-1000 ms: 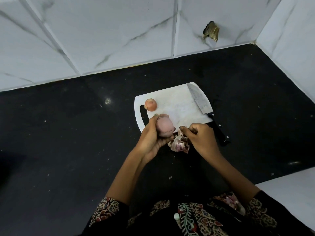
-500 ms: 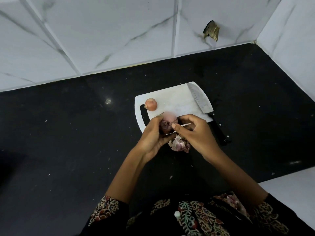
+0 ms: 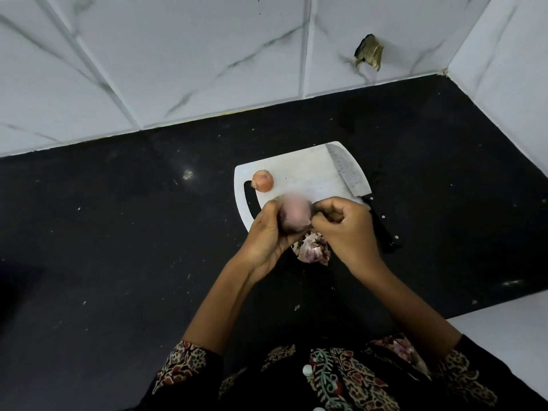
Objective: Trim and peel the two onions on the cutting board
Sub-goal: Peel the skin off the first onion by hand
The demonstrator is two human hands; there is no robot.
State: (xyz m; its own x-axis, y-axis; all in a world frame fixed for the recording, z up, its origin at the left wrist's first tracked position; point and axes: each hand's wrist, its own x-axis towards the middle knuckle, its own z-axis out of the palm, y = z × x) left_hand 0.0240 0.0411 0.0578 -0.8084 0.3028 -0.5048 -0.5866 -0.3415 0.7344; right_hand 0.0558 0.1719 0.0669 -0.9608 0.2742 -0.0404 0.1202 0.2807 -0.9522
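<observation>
Peeling is under way: the left hand (image 3: pixel 267 232) cups the pale, mostly bare onion (image 3: pixel 295 216) above the cutting board's (image 3: pixel 299 167) near edge, while the right hand (image 3: pixel 345 229) pinches a strip of skin at its side. Discarded skins (image 3: pixel 311 252) lie below on the table (image 3: pixel 118 247). The second onion (image 3: pixel 262 180) waits unpeeled; next comes pulling that strip free.

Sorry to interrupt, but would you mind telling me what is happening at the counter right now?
A person is peeling an onion by hand. The left hand holds it above the near edge of the cutting board, while the right hand pinches at its skin. Peelings lie piled below the hands. A second onion sits untouched on the board, and the knife lies along its right side.
</observation>
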